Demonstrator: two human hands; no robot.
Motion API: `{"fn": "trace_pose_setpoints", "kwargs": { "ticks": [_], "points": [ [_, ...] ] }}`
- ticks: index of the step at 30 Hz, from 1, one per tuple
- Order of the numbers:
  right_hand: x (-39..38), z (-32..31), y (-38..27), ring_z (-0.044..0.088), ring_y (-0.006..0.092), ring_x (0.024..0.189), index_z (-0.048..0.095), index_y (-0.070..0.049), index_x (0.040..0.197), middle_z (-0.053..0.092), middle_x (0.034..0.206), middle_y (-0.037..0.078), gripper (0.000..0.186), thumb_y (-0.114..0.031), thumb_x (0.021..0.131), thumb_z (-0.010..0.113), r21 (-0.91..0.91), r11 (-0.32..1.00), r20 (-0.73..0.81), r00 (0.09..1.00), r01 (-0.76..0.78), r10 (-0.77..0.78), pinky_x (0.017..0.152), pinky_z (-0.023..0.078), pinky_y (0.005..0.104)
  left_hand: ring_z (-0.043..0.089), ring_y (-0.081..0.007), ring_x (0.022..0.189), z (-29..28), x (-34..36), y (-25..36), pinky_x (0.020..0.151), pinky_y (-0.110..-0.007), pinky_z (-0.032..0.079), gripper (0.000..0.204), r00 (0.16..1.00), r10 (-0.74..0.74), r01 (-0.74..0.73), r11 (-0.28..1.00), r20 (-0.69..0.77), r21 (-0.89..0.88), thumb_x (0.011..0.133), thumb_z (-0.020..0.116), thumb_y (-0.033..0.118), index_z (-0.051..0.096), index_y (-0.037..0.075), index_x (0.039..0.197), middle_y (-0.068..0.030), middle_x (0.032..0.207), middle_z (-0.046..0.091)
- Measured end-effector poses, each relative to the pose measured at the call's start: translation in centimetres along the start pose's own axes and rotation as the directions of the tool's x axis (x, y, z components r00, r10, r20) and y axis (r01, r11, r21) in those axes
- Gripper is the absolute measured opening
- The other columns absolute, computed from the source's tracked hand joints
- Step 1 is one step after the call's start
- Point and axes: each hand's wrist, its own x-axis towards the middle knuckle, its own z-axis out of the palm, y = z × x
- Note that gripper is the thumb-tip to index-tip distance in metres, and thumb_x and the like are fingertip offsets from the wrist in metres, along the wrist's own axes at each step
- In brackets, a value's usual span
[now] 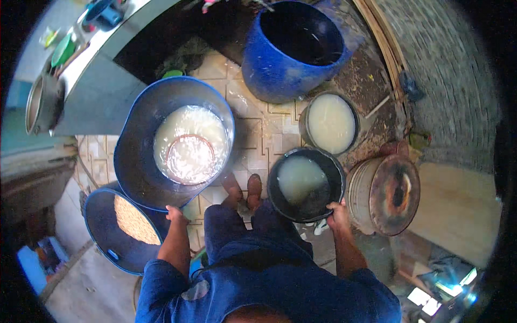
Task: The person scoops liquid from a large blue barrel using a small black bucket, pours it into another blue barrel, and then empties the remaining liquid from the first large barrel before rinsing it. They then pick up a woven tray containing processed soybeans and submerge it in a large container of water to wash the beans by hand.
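My left hand (175, 214) is closed on the near rim of a large dark tub (134, 161) with a blue edge. Cloudy whitish liquid (212, 129) lies in that tub, and a round shallow basket (186, 152) sits in it, mostly under bright foam or glare. On the other side, my right hand (338, 215) grips the near right rim of a black bucket (278, 200), which leans and holds pale cloudy liquid (301, 178). Beside my left forearm, a second blue-rimmed tub (102, 215) contains tan grains or beans (133, 220).
A tall blue barrel (280, 78) stands ahead on the tiled floor (264, 134). A pot of whitish liquid (332, 124) is beyond the black bucket. To its right is a drum with a rusty lid (397, 195). A metal pot (44, 102) rests on the left counter's edge.
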Motion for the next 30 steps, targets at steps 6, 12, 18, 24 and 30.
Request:
{"fn": "trace_pose_setpoints", "kwargs": {
  "ticks": [6,12,18,24,30],
  "points": [
    [2.8,-18.1,8.8,0.058,0.0311,0.092,0.055,-0.006,0.1,0.059,0.101,0.012,0.047,0.006,0.055,0.054,0.122,0.989,-0.469,0.874,-0.082,0.13,0.082,0.048,0.0459,0.045,-0.0401,0.123,-0.2,0.0,1.1,0.099,-0.059,0.035,0.074,0.984,0.155,-0.151,0.987,-0.087,0.048,0.085,0.055,0.055,0.03,0.014,0.141,-0.0181,0.142,0.04],
    [3.9,-29.0,10.5,0.061,0.0277,0.09,0.058,-0.006,0.097,0.059,0.102,0.01,0.033,-0.008,0.065,0.064,-0.775,0.173,-0.593,0.794,-0.607,0.131,0.081,0.048,0.044,0.042,-0.0402,0.126,0.0,-9.9,-1.2,0.098,-0.061,0.034,0.077,0.978,0.196,-0.186,0.972,-0.063,0.144,0.087,0.046,0.059,0.019,0.019,0.147,-0.0166,0.146,0.034],
    [5.6,-26.8,10.2,0.062,0.025,0.093,0.062,-0.007,0.101,0.061,0.106,0.009,0.031,-0.017,0.073,0.067,-0.772,-0.537,-0.453,0.887,-0.341,0.089,0.085,0.048,0.0409,0.042,-0.0415,0.126,-2.4,-9.5,-0.4,0.099,-0.061,0.033,0.078,0.905,0.426,-0.421,0.884,0.022,0.201,0.088,0.045,0.058,0.014,0.02,0.148,-0.0172,0.146,0.034],
    [8.2,-24.5,7.7,0.063,0.0238,0.097,0.066,-0.008,0.106,0.063,0.112,0.009,0.033,-0.025,0.078,0.069,-0.745,-0.597,-0.418,0.906,-0.297,0.071,0.088,0.048,0.0381,0.042,-0.0387,0.127,-3.1,-6.8,-0.6,0.104,-0.048,0.036,0.077,0.85,0.517,-0.525,0.817,0.102,0.239,0.092,0.042,0.053,0.016,0.005,0.146,-0.0222,0.144,0.035],
    [13.0,-25.9,7.2,0.065,0.0271,0.098,0.066,-0.006,0.111,0.064,0.117,0.011,0.037,-0.023,0.078,0.071,-0.76,-0.635,-0.32,0.93,-0.137,0.181,0.091,0.047,0.0375,0.046,-0.0404,0.122,-5.2,-5.0,-0.6,0.099,-0.046,0.04,0.073,0.81,0.561,-0.585,0.758,0.17,0.288,0.093,0.041,0.052,0.031,-0.005,0.138,-0.0268,0.137,0.041]
  ]
}}
